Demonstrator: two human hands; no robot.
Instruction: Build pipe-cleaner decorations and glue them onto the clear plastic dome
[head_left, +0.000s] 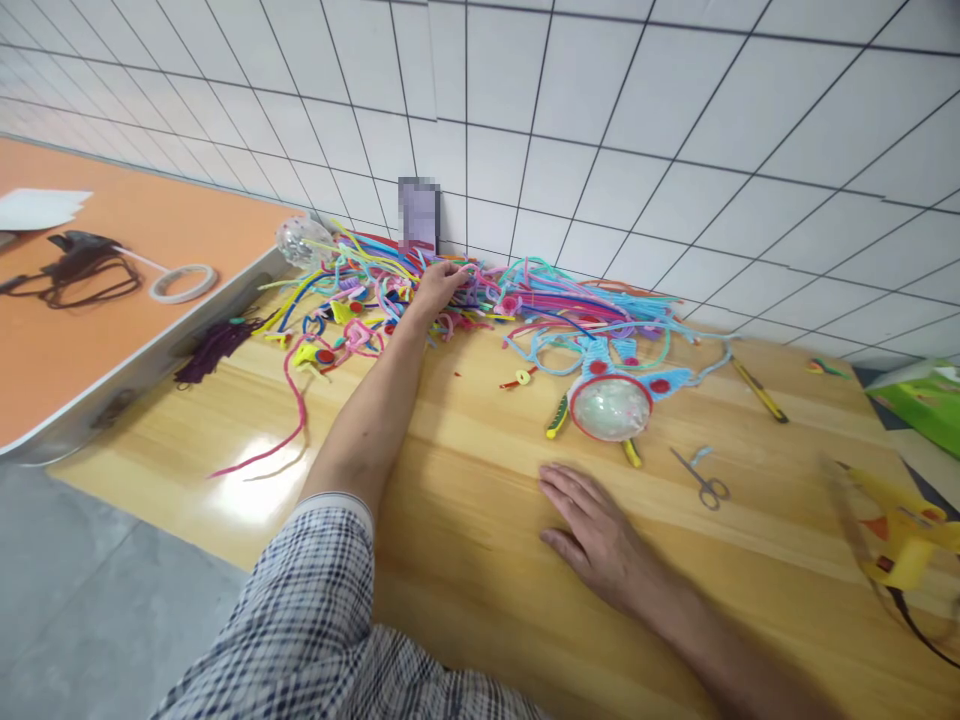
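Observation:
My left hand [439,290] reaches into a long heap of colourful pipe cleaners [555,300] along the wall. Its fingers are bent together at a pink strand, too small to make out clearly. Palm down on the wooden table [465,520], my right hand [589,530] lies with its fingers stretched and the thumb apart, holding nothing. Beyond it sits a clear, shiny dome with a red rim [611,408], with light-blue fuzzy pieces [598,358] bearing red discs behind it. Small scissors [705,482] lie to the right of that hand.
A phone [419,215] leans on the tiled wall. Right of the dome lies a yellow cutter [759,390]; a yellow glue gun [904,535] with a cable is at the far right. Dark purple strands [216,350] lie left, beside an orange table [150,330] with a tape roll [182,284].

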